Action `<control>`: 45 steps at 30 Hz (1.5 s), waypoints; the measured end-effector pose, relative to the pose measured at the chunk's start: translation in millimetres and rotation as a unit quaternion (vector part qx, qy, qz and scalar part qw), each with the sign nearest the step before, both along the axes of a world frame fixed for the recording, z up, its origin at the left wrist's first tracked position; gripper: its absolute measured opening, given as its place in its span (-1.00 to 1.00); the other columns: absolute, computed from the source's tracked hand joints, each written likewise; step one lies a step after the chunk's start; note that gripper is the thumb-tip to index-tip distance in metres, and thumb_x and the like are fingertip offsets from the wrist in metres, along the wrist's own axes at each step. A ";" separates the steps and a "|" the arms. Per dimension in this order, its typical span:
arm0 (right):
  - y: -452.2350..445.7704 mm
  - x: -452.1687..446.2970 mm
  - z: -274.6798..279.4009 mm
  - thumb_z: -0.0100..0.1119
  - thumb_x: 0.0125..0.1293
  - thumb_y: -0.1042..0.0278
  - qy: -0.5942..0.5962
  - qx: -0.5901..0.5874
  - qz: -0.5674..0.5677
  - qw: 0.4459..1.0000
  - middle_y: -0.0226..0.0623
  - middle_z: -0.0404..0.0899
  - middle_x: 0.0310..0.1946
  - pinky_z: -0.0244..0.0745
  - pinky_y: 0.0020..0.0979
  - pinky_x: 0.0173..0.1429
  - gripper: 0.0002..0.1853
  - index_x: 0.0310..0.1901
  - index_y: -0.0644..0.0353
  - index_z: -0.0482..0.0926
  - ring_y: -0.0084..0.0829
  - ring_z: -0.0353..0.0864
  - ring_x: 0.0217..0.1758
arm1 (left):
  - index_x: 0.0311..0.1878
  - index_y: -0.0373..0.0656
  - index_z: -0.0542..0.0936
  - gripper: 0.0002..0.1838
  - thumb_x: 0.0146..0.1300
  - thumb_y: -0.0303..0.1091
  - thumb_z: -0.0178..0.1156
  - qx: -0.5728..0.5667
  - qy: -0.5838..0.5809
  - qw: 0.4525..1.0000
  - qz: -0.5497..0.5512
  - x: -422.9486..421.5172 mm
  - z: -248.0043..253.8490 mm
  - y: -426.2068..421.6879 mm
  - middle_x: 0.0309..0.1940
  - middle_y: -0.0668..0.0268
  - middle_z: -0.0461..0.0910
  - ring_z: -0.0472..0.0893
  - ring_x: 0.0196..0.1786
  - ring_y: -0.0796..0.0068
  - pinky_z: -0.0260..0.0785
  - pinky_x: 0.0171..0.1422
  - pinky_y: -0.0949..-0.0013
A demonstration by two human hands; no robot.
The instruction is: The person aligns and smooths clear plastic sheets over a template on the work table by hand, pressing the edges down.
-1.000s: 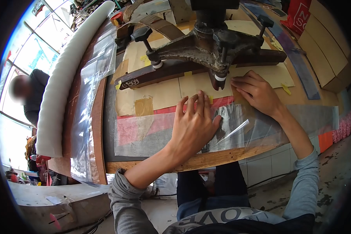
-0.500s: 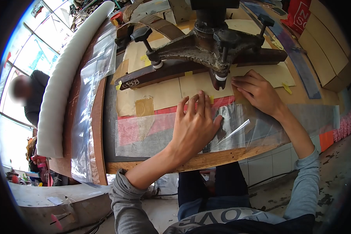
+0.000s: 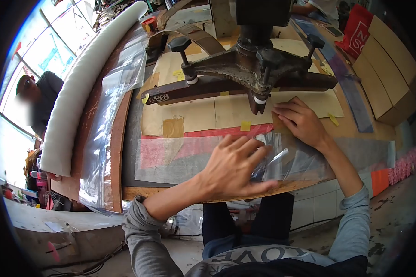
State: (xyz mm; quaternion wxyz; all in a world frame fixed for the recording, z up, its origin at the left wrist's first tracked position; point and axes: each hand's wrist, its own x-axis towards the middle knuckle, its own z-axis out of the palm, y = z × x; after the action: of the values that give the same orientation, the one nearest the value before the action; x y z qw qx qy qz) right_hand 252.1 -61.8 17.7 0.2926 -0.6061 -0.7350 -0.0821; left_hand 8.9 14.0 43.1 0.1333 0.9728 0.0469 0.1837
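My left hand [image 3: 235, 164] hovers over the front of the work table, thumb stretched out and fingers loosely apart, holding nothing visible. Beneath it lies a clear plastic film [image 3: 194, 159] over a red strip [image 3: 159, 152]. My right hand [image 3: 302, 122] is closed, its fingertips and thumb together at the edge of a cream board [image 3: 198, 117], by a brown patch [image 3: 279, 123]. What they pinch, if anything, is too small to make out. Just above the fingertips hangs a dark metal press head [image 3: 245, 69] with a long bar [image 3: 203, 90] across the board.
A white foam roll [image 3: 78, 92] and folded clear plastic [image 3: 111, 120] lie along the left. Cardboard boxes [image 3: 386, 69] and a red bag [image 3: 356, 30] stand at right, beside a bluish strip [image 3: 346, 83]. A person [image 3: 44, 99] is beyond the roll; another's arm shows at the back.
My left hand has lifted off the board and drawn back toward the table's front edge, uncovering a yellow tape piece. The right hand stays near the same spot. The view has shifted slightly.
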 end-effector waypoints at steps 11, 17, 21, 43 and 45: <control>-19.6 -24.4 33.2 0.20 0.26 0.29 0.250 -0.184 -0.075 0.948 -0.15 0.63 -0.43 0.47 -0.33 -0.20 -0.75 -0.13 0.28 0.64 -0.24 0.61 -0.37 | 0.03 -0.32 0.51 -0.54 0.20 -0.16 0.25 -0.017 -0.053 0.988 -0.142 7.0 -13.4 -7.5 -0.16 0.18 0.45 0.50 -0.15 0.26 0.42 -0.08 0.23; -23.8 -43.4 38.7 0.27 0.21 0.29 0.248 -0.202 -0.015 0.947 -0.20 0.67 -0.32 0.48 -0.37 -0.17 -0.67 -0.04 0.31 0.61 -0.38 0.62 -0.33 | 0.09 -0.27 0.53 -0.54 0.16 -0.25 0.29 0.020 -0.059 0.981 -0.182 4.1 -17.2 -7.7 -0.15 0.24 0.48 0.52 -0.19 0.34 0.43 -0.05 0.23; -17.0 -41.8 35.7 0.28 0.22 0.35 0.429 -0.246 -0.022 0.869 -0.33 0.66 -0.36 0.46 -0.53 -0.19 -0.68 -0.03 0.32 0.61 -0.58 0.57 -0.33 | 0.06 -0.26 0.55 -0.56 0.20 -0.18 0.25 0.105 -0.140 0.960 -0.220 6.4 -15.3 -4.6 -0.17 0.26 0.49 0.52 -0.24 0.39 0.40 -0.12 0.23; -251.6 12.4 16.5 0.16 -0.05 0.63 0.430 -0.047 0.110 0.895 -0.32 0.68 -0.46 0.28 -0.16 0.22 -0.87 -0.59 0.16 0.61 -0.23 0.51 -0.13 | 0.02 -0.19 0.53 -0.63 0.29 -0.13 0.17 -0.022 0.006 0.988 0.152 -59.7 -4.2 20.2 -0.08 0.21 0.55 0.57 -0.02 0.17 0.32 0.11 0.16; -245.5 29.5 13.4 0.12 0.02 0.61 0.448 0.059 0.111 0.885 -0.30 0.66 -0.42 0.30 -0.17 0.21 -0.87 -0.59 0.17 0.56 -0.26 0.51 -0.15 | 0.06 -0.21 0.52 -0.56 0.29 -0.06 0.16 0.025 -0.001 0.989 0.146 -55.6 -4.7 9.4 -0.03 0.17 0.52 0.56 0.00 0.15 0.31 0.15 0.15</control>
State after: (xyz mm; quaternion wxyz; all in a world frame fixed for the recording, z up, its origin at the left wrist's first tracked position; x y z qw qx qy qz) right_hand 281.6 -307.3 31.2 0.6334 -0.4743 -0.5818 0.1880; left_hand -46.8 23.4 38.4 0.0803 0.9583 0.1839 0.2034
